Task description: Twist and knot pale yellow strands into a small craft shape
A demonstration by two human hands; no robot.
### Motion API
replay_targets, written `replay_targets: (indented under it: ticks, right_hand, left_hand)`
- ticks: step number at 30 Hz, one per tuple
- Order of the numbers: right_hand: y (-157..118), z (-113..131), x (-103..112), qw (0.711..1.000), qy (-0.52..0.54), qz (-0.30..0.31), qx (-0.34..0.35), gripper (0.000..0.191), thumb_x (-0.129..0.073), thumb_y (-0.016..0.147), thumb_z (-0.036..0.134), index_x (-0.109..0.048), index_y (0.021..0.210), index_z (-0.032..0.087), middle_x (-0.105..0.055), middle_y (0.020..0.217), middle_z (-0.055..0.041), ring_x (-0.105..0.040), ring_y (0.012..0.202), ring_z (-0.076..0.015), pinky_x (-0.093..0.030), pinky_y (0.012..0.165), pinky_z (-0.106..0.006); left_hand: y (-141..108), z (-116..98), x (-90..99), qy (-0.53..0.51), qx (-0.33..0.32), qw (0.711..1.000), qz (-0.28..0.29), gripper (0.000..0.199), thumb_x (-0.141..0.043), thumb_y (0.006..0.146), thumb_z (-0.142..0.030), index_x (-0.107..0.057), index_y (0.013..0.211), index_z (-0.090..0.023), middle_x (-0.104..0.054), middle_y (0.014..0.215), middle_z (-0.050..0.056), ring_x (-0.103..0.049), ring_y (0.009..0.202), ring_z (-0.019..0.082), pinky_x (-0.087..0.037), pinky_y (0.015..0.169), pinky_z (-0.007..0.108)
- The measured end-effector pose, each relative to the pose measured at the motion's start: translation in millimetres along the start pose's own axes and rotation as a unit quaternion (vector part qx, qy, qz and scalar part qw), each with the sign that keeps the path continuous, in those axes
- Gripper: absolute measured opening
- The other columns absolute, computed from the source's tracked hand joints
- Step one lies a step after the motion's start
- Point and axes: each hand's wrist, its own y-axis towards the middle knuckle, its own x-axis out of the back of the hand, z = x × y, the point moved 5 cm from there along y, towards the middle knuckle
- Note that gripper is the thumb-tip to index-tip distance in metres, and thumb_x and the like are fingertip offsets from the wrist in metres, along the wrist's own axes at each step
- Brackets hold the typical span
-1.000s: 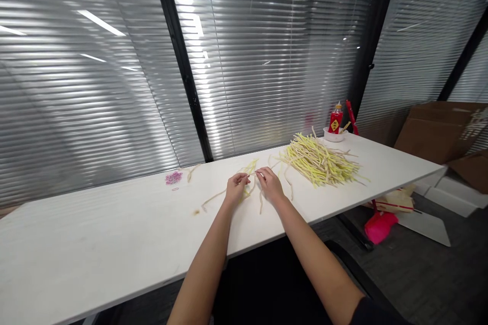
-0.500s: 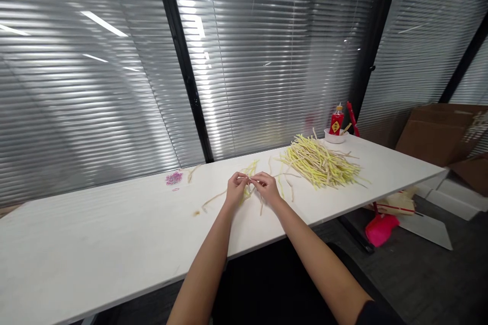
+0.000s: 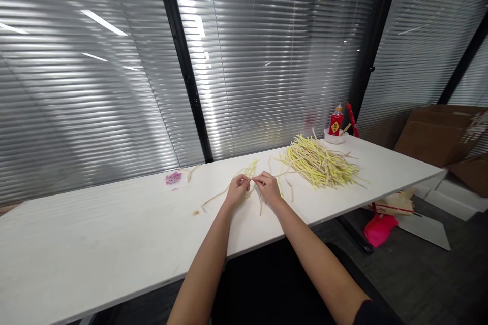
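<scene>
Pale strand, mostly hidden — left hand and right hand pinch it.

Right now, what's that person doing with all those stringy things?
Someone's left hand and right hand are close together over a white table, among loose pale strands. What they pinch is too small to make out. A big heap of yellowish strands lies to the right, and a little pile of purple bits sits to the left.
</scene>
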Motion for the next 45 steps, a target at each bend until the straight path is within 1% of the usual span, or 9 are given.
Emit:
replay_targets:
  ticks: [7,11,20,24,27,30,35,40,45]
  right_hand:
    - [1.2,0.6,7.9,0.997,-0.078,-0.018,0.009,0.021,-0.051,0.086,0.020,-0.070,0.092,0.022,-0.059,0.079,-0.0026,-0.058,0.074,-0.0125,-0.042,0.067,-0.023]
    - [2.5,-1.6,8.4,0.997,-0.067,-0.010,0.048,0.019,-0.052,0.087,0.022,-0.070,0.093,0.023,-0.060,0.079,-0.0022,-0.058,0.074,-0.0121,-0.042,0.068,-0.022]
    - [0.4,-3.0,4.2,0.992,-0.084,0.012,0.088,0.021,-0.050,0.088,0.022,-0.069,0.096,0.024,-0.062,0.089,-0.0034,-0.059,0.080,-0.0127,-0.044,0.071,-0.022]
    - [0.8,0.0,5.6,0.993,-0.083,0.014,0.088,0.020,-0.051,0.088,0.022,-0.069,0.095,0.023,-0.062,0.090,-0.0033,-0.059,0.080,-0.0126,-0.044,0.072,-0.022]
    - [1.3,2.7,6.1,0.993,-0.075,0.019,0.090,0.019,-0.051,0.088,0.023,-0.070,0.094,0.023,-0.062,0.090,-0.0032,-0.059,0.081,-0.0127,-0.044,0.073,-0.022]
    - [1.5,4.6,5.8,0.993,-0.067,0.023,0.089,0.018,-0.052,0.088,0.024,-0.070,0.092,0.023,-0.062,0.089,-0.0027,-0.059,0.081,-0.0124,-0.044,0.074,-0.022]
    - [1.1,10.0,7.0,0.994,-0.040,0.020,0.099,0.017,-0.053,0.087,0.027,-0.069,0.091,0.023,-0.061,0.089,-0.0027,-0.059,0.081,-0.0123,-0.045,0.074,-0.023]
    - [-0.1,15.6,8.9,0.994,-0.018,0.020,0.110,0.018,-0.052,0.088,0.028,-0.069,0.091,0.023,-0.061,0.091,-0.0032,-0.059,0.084,-0.0124,-0.045,0.076,-0.023]
    - [0.2,12.0,10.8,0.993,-0.021,-0.009,0.114,0.018,-0.051,0.089,0.027,-0.068,0.091,0.023,-0.059,0.091,-0.0042,-0.059,0.084,-0.0131,-0.046,0.077,-0.024]
  left_hand:
    - [-4.5,-2.4,-7.3,-0.025,0.104,0.991,0.082,0.011,-0.057,0.065,-0.024,-0.052,0.069,-0.015,-0.048,0.047,-0.001,-0.041,0.044,0.009,-0.027,0.047,0.022]
    - [-5.4,-4.0,-4.9,-0.052,0.122,0.984,0.121,0.013,-0.059,0.064,-0.023,-0.054,0.072,-0.014,-0.043,0.045,-0.004,-0.040,0.044,0.007,-0.028,0.048,0.021]
    - [-5.4,-6.2,-1.9,-0.029,0.106,0.990,0.087,0.025,-0.060,0.072,-0.037,-0.056,0.072,-0.013,-0.034,0.041,-0.007,-0.036,0.040,0.006,-0.035,0.050,0.022]
    - [-4.1,-3.3,0.6,-0.015,0.116,0.989,0.092,0.023,-0.061,0.070,-0.034,-0.058,0.069,-0.011,-0.039,0.040,-0.005,-0.039,0.041,0.007,-0.029,0.047,0.021]
    - [-5.0,-2.1,1.5,-0.016,0.128,0.986,0.104,0.021,-0.062,0.068,-0.032,-0.060,0.068,-0.010,-0.052,0.050,0.001,-0.043,0.045,0.007,-0.025,0.046,0.021]
    - [-7.5,-1.4,0.3,-0.044,0.150,0.980,0.125,0.020,-0.065,0.065,-0.030,-0.060,0.065,-0.010,-0.059,0.060,0.004,-0.048,0.050,0.009,-0.028,0.049,0.021]
    - [-8.6,2.7,-0.3,-0.079,0.180,0.970,0.146,0.016,-0.064,0.063,-0.026,-0.061,0.065,-0.010,-0.056,0.053,0.003,-0.048,0.050,0.010,-0.032,0.053,0.022]
    - [-6.6,4.3,-0.3,-0.071,0.157,0.974,0.150,0.010,-0.061,0.060,-0.020,-0.059,0.057,-0.011,-0.048,0.044,0.000,-0.042,0.046,0.008,-0.028,0.050,0.022]
    - [-5.5,-0.6,0.3,-0.067,0.137,0.980,0.125,0.010,-0.061,0.058,-0.019,-0.062,0.062,-0.010,-0.051,0.051,0.000,-0.041,0.048,0.007,-0.026,0.050,0.021]
